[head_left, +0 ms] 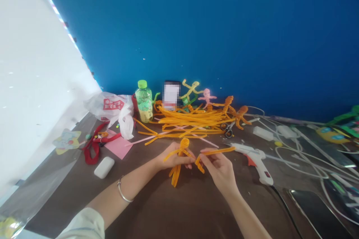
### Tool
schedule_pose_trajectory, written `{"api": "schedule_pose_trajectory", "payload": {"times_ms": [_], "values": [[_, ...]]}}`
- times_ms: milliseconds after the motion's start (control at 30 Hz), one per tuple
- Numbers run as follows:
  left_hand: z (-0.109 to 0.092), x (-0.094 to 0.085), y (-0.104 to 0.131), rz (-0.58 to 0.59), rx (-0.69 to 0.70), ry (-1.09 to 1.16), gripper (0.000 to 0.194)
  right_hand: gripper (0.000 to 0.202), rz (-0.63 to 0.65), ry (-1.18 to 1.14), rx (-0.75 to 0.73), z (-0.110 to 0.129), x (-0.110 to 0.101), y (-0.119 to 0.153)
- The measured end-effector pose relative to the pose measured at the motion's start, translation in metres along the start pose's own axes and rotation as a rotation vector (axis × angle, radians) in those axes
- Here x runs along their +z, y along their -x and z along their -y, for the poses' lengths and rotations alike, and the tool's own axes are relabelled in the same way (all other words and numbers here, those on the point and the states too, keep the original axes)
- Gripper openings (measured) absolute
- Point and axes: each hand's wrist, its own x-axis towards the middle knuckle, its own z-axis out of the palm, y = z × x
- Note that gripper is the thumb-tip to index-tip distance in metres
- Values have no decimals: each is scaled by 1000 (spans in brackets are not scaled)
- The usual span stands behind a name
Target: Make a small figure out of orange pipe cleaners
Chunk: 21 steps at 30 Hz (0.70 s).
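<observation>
The left hand (170,160) pinches an orange figure (184,144) in its fingers over the table (157,209), head up and legs hanging; the right hand (221,167), just beside, pinches a bent orange stem (223,151); the pile (193,118) lies beyond, the glue gun (258,160) to the right.

I count one bottle (144,105). Left of bottle: one plastic bag (113,105), one white case (104,167). Right of bottle: two hands (221,170), one glue gun (256,160), one pink figure (206,97); overlapping orange stems (193,118) uncountable.
</observation>
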Motion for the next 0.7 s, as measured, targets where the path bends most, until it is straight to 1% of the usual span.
{"api": "schedule_pose_trajectory", "payload": {"times_ms": [133, 200, 267, 333, 433, 533, 633, 700], "values": [[-3, 1, 2, 81, 5, 49, 26, 21, 51, -304, 161, 0, 5, -1], [-1, 2, 2, 107, -14, 89, 25, 20, 111, -433, 237, 0, 9, 1], [2, 3, 1, 112, -28, 121, 25, 18, 184, -551, 296, 2, 14, 3], [5, 5, 0, 95, -22, 153, 26, 16, 219, -631, 330, 4, 18, 4], [9, 8, -3, -6, 2, 218, 29, 18, 181, -647, 350, 5, 21, 5], [10, 10, -5, -115, 21, 237, 32, 22, 107, -594, 342, 3, 20, 4], [10, 9, -7, -139, 25, 230, 31, 25, 20, -484, 289, -3, 16, 2], [10, 8, -7, -153, 20, 270, 31, 26, -13, -397, 238, -7, 13, 1]]}}
